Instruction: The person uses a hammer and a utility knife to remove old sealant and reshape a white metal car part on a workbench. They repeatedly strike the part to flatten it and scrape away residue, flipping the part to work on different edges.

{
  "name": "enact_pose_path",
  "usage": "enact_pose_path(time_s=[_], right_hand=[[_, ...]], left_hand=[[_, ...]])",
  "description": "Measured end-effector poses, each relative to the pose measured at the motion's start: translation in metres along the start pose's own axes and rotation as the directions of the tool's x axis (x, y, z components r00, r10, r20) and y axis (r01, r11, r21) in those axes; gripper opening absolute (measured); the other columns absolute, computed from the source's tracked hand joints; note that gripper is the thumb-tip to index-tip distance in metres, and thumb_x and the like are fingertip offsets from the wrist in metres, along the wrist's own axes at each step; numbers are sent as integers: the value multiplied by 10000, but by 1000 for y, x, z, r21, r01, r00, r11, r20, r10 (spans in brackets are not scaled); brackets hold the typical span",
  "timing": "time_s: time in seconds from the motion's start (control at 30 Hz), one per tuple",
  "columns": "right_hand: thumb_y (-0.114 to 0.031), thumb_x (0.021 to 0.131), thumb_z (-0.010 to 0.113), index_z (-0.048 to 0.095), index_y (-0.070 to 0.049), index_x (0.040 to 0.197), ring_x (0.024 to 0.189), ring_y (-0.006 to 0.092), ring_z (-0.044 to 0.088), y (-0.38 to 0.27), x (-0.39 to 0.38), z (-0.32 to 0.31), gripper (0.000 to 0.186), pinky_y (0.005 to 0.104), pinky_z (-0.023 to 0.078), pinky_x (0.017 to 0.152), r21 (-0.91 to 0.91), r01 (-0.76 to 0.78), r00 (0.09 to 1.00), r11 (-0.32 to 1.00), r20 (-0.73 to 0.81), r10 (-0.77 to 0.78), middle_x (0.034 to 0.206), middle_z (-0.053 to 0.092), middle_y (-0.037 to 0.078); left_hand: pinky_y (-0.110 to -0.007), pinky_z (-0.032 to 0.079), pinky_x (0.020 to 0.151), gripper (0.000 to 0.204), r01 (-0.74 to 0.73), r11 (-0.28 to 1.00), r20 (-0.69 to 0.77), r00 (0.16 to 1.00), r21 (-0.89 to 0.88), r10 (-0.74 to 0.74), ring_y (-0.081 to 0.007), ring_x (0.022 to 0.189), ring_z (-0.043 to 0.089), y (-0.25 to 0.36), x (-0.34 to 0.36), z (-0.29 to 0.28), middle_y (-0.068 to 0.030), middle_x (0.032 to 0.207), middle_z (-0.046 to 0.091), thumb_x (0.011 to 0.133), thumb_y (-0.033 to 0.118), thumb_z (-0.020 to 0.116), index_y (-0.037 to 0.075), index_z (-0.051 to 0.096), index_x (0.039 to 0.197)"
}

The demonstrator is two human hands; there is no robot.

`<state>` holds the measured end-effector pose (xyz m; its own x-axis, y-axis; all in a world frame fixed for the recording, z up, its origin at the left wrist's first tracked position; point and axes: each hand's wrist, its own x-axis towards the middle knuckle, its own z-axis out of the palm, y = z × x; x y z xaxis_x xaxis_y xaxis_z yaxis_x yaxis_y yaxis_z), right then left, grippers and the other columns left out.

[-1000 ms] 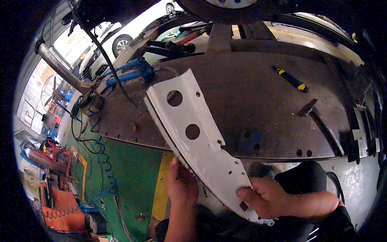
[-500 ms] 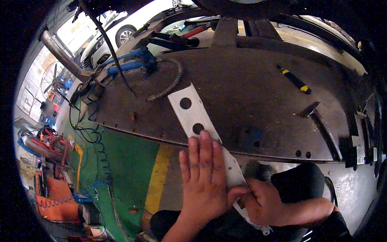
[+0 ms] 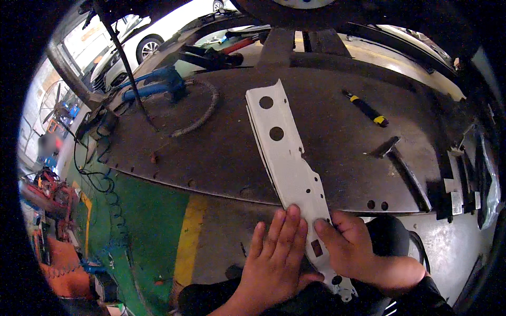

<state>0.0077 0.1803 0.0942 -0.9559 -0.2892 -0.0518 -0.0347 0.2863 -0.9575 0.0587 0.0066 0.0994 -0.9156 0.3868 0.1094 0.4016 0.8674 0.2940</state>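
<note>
A long, pale sheet-metal bracket [image 3: 289, 167] with round holes and a notched right edge reaches from my lap onto the dark metal workbench [image 3: 221, 139]. Its near end, with a rectangular slot and small fittings, sticks out past the bench's front edge. My left hand [image 3: 274, 255] lies along its left side, fingers stretched out and fingertips touching the metal. On the other edge, my right hand [image 3: 350, 250] grips the bracket, thumb on top and fingers partly hidden behind it.
A hammer [image 3: 406, 171] and a black-and-yellow hand tool [image 3: 368, 109] lie on the bench to the right. At the back left sits a blue pump-like tool [image 3: 158, 87] with a hose [image 3: 210, 110]. A coiled air line [image 3: 117, 221] hangs left, over green floor. A white car [image 3: 124, 58] stands beyond.
The bracket has swung more upright and its far end has moved farther over the bench. My left hand has slid down toward its near end. My right hand still grips it.
</note>
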Motion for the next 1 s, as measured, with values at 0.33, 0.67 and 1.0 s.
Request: enact_pose_path(time_s=[0.33,0.67,1.0], right_hand=[[-178,979,504,600,-8,1122,713,161,636,11,-6,2,242,305,512,641,-157,71,997,985,-3,-73,867,678,87],[-130,936,505,565,12,1081,726,331,690,10,-34,33,212,398,542,644,-135,233,957,963,207,-202,849,677,199],[-222,945,502,569,3,930,678,389,656,6,-46,46,235,472,523,609,-121,50,946,991,323,-8,728,640,198]], left_hand=[[-559,107,1153,993,-105,935,-170,984,-337,50,-500,1436,88,-4,-3,28,-357,1531,56,845,568,560,-69,146,1485],[-434,273,1096,898,-100,600,-413,813,-794,-411,-358,1318,335,-12,6,24,-322,1493,146,958,348,488,-82,-108,1475],[-337,355,1028,769,-92,429,-364,702,-899,-613,-229,1214,448,-45,12,-9,-186,1446,352,998,331,448,-27,6,1517]])
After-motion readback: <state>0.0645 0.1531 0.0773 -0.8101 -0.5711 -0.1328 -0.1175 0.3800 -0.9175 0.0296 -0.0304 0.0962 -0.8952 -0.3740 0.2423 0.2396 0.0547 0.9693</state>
